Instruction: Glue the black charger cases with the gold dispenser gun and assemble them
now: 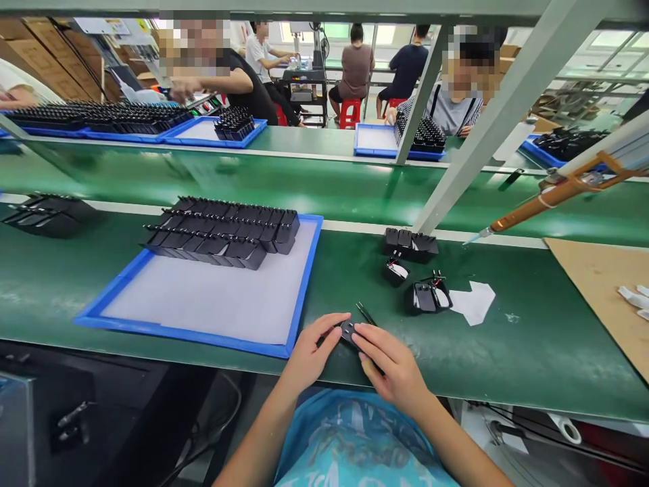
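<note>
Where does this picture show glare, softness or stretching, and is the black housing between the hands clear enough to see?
Head view: pale glare streaks the glossy green strip beyond the workbench; head view, left edge: the black housings look stretched and smeared; head view, centre: the held black housing has readable outlines, fine details too small.

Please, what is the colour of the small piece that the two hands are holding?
The small piece is black, seen best in the head view.
</note>
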